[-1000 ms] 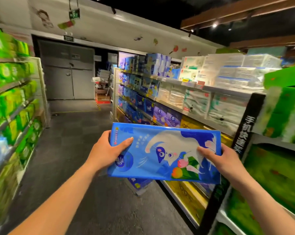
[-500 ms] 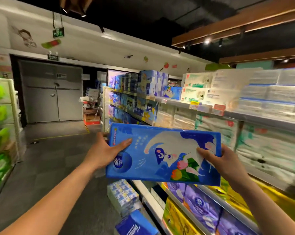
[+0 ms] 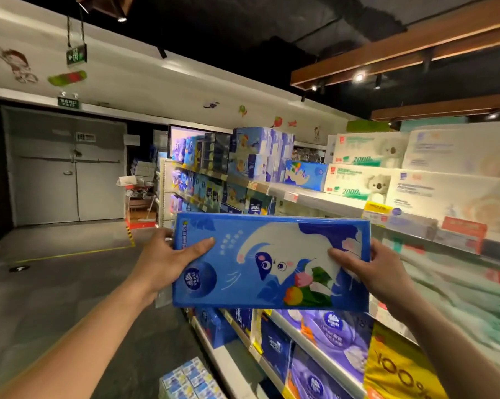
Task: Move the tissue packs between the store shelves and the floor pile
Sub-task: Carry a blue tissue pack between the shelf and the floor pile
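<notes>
Filling the middle of the head view, a blue tissue pack [image 3: 272, 260] printed with a white cat and flowers is held up in the air, lengthwise and nearly level, in front of the store shelves [image 3: 315, 197]. It is gripped at both short ends. The left hand [image 3: 168, 263] is closed round the left end, with the thumb laid across the printed face and the fingers wrapped behind. The right hand [image 3: 378, 272] is closed round the right end in the same way, thumb on the front. The pack is touched by nothing else; it is well above the floor [image 3: 56, 283] and not on any shelf.

A matching cat-print pack [image 3: 305, 175] is seen lying on the top shelf, just beside white koala packs [image 3: 358, 182]. Purple packs [image 3: 335, 335] and a yellow pack [image 3: 398, 370] are stocked on the lower shelves under the held one. A pile of small packs [image 3: 191, 378] is seen on the floor at the shelf foot. Grey double doors [image 3: 70, 180] are seen at the aisle's far end, closed, with a green exit sign [image 3: 76, 54] hung above.
</notes>
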Action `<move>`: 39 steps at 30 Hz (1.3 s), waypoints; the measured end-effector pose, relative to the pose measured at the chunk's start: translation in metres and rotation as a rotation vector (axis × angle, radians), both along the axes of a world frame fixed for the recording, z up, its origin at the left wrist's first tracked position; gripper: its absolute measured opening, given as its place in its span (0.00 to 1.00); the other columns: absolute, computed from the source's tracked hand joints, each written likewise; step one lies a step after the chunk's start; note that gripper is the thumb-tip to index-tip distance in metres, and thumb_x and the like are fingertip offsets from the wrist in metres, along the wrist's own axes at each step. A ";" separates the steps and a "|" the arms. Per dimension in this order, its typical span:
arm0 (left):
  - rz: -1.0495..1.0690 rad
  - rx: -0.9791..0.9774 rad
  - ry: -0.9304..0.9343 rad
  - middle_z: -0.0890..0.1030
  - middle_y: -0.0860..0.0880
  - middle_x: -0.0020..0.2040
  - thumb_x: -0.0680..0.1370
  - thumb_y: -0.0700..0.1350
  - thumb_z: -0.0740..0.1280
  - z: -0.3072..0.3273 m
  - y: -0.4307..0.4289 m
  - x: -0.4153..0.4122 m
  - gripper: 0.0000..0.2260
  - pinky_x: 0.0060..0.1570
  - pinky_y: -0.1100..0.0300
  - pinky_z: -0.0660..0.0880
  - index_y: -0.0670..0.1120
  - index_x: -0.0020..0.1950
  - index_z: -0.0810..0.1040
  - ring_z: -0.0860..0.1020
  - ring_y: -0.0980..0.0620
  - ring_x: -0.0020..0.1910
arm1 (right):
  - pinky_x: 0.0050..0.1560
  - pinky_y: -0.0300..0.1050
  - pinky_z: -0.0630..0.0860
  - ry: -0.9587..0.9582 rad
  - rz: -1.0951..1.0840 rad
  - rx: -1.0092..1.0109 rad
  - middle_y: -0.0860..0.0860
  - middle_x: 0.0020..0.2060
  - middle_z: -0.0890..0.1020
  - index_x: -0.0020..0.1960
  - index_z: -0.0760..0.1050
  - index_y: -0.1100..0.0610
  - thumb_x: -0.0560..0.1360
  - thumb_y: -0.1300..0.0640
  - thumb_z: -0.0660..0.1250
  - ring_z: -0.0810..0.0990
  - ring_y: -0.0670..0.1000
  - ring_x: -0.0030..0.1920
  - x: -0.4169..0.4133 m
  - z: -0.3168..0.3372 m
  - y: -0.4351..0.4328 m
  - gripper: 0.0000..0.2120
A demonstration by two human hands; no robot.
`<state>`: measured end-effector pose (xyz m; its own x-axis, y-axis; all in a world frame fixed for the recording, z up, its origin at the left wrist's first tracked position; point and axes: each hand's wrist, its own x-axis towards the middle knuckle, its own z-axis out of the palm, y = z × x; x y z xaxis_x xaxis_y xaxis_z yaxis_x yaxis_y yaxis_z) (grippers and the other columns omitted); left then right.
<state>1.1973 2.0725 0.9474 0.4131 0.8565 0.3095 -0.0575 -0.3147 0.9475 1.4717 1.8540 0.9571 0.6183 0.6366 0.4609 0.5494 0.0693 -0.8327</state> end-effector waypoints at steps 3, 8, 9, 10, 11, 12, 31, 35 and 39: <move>-0.001 0.031 -0.009 0.85 0.49 0.48 0.59 0.62 0.79 -0.003 0.076 0.031 0.34 0.42 0.52 0.83 0.48 0.59 0.75 0.86 0.53 0.40 | 0.36 0.40 0.78 -0.012 -0.057 0.014 0.47 0.40 0.87 0.53 0.78 0.54 0.67 0.45 0.77 0.87 0.46 0.38 0.023 0.001 0.064 0.20; -0.093 0.130 -0.056 0.84 0.49 0.50 0.63 0.64 0.77 0.004 0.208 0.086 0.27 0.50 0.45 0.82 0.51 0.55 0.77 0.84 0.48 0.48 | 0.36 0.38 0.78 -0.019 -0.158 0.095 0.44 0.42 0.87 0.53 0.79 0.52 0.63 0.42 0.77 0.86 0.45 0.41 0.048 0.002 0.172 0.23; -0.108 0.144 -0.050 0.84 0.49 0.50 0.64 0.65 0.77 0.008 0.233 0.097 0.27 0.50 0.44 0.82 0.52 0.55 0.77 0.84 0.49 0.47 | 0.38 0.39 0.79 -0.020 -0.186 0.102 0.45 0.43 0.87 0.54 0.79 0.52 0.63 0.42 0.77 0.86 0.45 0.42 0.053 0.004 0.191 0.23; -0.130 0.155 -0.042 0.85 0.50 0.50 0.65 0.64 0.77 0.012 0.257 0.107 0.26 0.50 0.45 0.82 0.51 0.55 0.78 0.84 0.50 0.47 | 0.38 0.39 0.79 -0.019 -0.212 0.106 0.45 0.44 0.87 0.55 0.79 0.51 0.64 0.43 0.77 0.86 0.45 0.42 0.058 0.007 0.210 0.23; -0.159 0.161 -0.036 0.85 0.50 0.50 0.66 0.62 0.77 0.017 0.280 0.116 0.24 0.49 0.47 0.82 0.51 0.55 0.79 0.84 0.51 0.46 | 0.39 0.40 0.80 -0.020 -0.233 0.107 0.45 0.45 0.87 0.56 0.80 0.51 0.65 0.44 0.77 0.86 0.44 0.43 0.063 0.009 0.228 0.22; -0.191 0.168 -0.032 0.85 0.51 0.49 0.67 0.59 0.76 0.022 0.302 0.126 0.21 0.46 0.50 0.83 0.51 0.55 0.79 0.84 0.53 0.45 | 0.41 0.41 0.81 -0.020 -0.255 0.110 0.45 0.46 0.87 0.56 0.80 0.51 0.65 0.44 0.77 0.86 0.45 0.44 0.069 0.012 0.244 0.23; -0.401 0.332 -0.127 0.85 0.53 0.50 0.61 0.56 0.82 0.100 0.509 0.381 0.28 0.49 0.54 0.82 0.49 0.57 0.80 0.84 0.54 0.48 | 0.43 0.34 0.79 -0.247 -0.620 0.218 0.43 0.47 0.85 0.56 0.80 0.53 0.66 0.46 0.80 0.84 0.37 0.43 0.231 0.089 0.399 0.22; -0.459 0.371 -0.120 0.86 0.54 0.50 0.65 0.54 0.81 0.126 0.542 0.443 0.23 0.52 0.52 0.82 0.49 0.56 0.81 0.84 0.56 0.48 | 0.49 0.47 0.83 -0.254 -0.653 0.249 0.46 0.48 0.86 0.58 0.80 0.54 0.61 0.41 0.81 0.85 0.46 0.47 0.273 0.114 0.428 0.30; -0.508 0.403 -0.103 0.85 0.52 0.51 0.67 0.53 0.81 0.145 0.575 0.511 0.20 0.55 0.49 0.81 0.51 0.55 0.81 0.83 0.55 0.49 | 0.53 0.52 0.84 -0.219 -0.702 0.265 0.47 0.48 0.86 0.57 0.80 0.52 0.63 0.43 0.82 0.86 0.47 0.49 0.320 0.126 0.460 0.27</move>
